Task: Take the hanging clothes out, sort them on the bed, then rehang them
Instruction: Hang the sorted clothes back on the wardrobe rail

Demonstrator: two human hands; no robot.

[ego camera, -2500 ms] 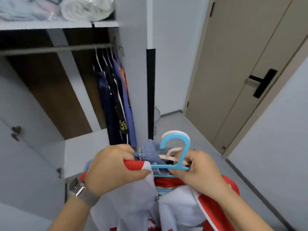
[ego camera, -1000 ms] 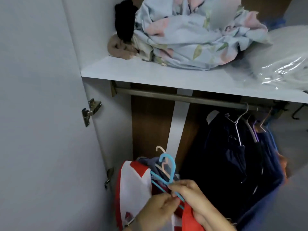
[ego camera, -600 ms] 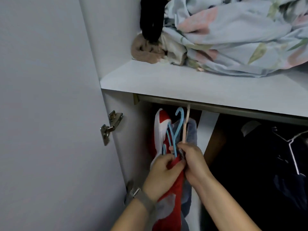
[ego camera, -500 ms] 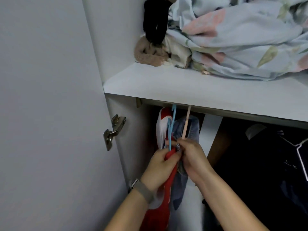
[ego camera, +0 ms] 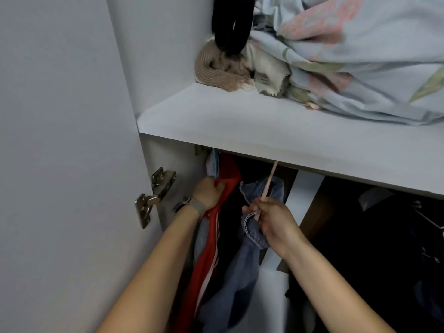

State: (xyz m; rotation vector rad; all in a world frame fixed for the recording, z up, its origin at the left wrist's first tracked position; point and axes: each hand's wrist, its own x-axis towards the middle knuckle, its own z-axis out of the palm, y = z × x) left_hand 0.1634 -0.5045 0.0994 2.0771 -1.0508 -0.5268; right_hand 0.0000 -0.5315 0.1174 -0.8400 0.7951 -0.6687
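A red and white jacket (ego camera: 211, 246) hangs at the far left of the wardrobe, under the white shelf (ego camera: 264, 131). My left hand (ego camera: 208, 191) grips its red collar near the top, beside a sliver of blue hanger (ego camera: 217, 164). A denim garment (ego camera: 242, 267) hangs just to the right on a pale pink hanger (ego camera: 269, 180) whose neck runs up behind the shelf edge. My right hand (ego camera: 271, 221) pinches that hanger's neck together with the denim collar. The rail is hidden behind the shelf.
Dark clothes (ego camera: 374, 248) hang to the right in the wardrobe. On the shelf lie a floral blanket (ego camera: 360, 58), a beige knit (ego camera: 216, 70) and a black item (ego camera: 231, 22). The open door (ego camera: 60, 164) with its metal hinge (ego camera: 153, 195) stands at my left.
Both hands raised the two hangers from waist height up under the shelf. They have now parted: the left hand moved left with the red jacket, the right hand stays on the denim's hanger.
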